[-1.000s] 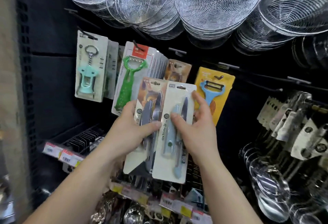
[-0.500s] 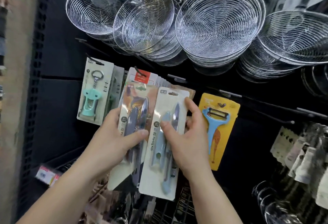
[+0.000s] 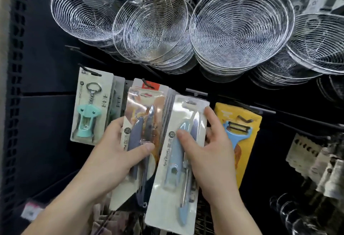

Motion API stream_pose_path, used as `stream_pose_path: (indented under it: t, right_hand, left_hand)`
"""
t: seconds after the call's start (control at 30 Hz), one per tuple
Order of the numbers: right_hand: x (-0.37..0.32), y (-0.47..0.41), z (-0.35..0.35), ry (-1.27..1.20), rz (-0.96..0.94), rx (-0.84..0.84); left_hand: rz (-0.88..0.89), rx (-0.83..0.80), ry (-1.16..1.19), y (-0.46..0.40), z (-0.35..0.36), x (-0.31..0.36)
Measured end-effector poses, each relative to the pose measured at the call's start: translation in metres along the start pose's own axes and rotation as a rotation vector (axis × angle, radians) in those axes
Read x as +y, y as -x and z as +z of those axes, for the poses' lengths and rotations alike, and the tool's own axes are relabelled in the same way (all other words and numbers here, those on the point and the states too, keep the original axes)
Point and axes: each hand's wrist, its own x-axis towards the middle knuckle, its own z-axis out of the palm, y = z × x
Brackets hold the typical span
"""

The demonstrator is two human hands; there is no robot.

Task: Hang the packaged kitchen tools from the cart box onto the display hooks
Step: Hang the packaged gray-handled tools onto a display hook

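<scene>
**Two knife packs held up at the hook wall**

The left hand (image 3: 113,152) holds a pack with a grey-blue knife (image 3: 138,141). The thumb lies across the front of the pack and the fingers curl round its left edge. The right hand (image 3: 208,152) holds a white pack with a light blue knife (image 3: 175,160). Its thumb presses on the front and one finger reaches up along the right edge. The two packs sit side by side, with their edges touching or nearly so. Both are tipped a little, tops leaning to the right.

The packs are in front of a dark wall with hooks. The top of the grey-blue pack covers a hanging pack with a red top (image 3: 150,85). I cannot tell if either held pack is on a hook. The top of the white pack is near a bare metal hook (image 3: 197,92).

To the left hangs a pack with a mint green corkscrew (image 3: 89,111). To the right hangs a yellow pack with a blue peeler (image 3: 240,132), just beside the right hand.

Above, many round wire strainers (image 3: 240,24) hang in stacks. At the far right are more hanging packs (image 3: 307,152), but they are blurry.
</scene>
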Motion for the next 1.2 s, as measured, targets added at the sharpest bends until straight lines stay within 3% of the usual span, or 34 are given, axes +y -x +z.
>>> stream_pose_path:
  t: [0.53, 0.73, 1.2]
  right_hand:
    - [-0.015, 0.001, -0.002, 0.093, 0.033, 0.023]
    - [-0.012, -0.01, -0.002, 0.144, 0.062, 0.034]
    - [0.03, -0.032, 0.012, 0.516, 0.02, 0.062]
  left_hand:
    - [-0.007, -0.111, 0.134, -0.008, -0.01, -0.006]
    - [0.002, -0.105, 0.076, -0.007, -0.013, -0.009]
    - [-0.005, -0.088, 0.017, -0.003, -0.011, -0.016]
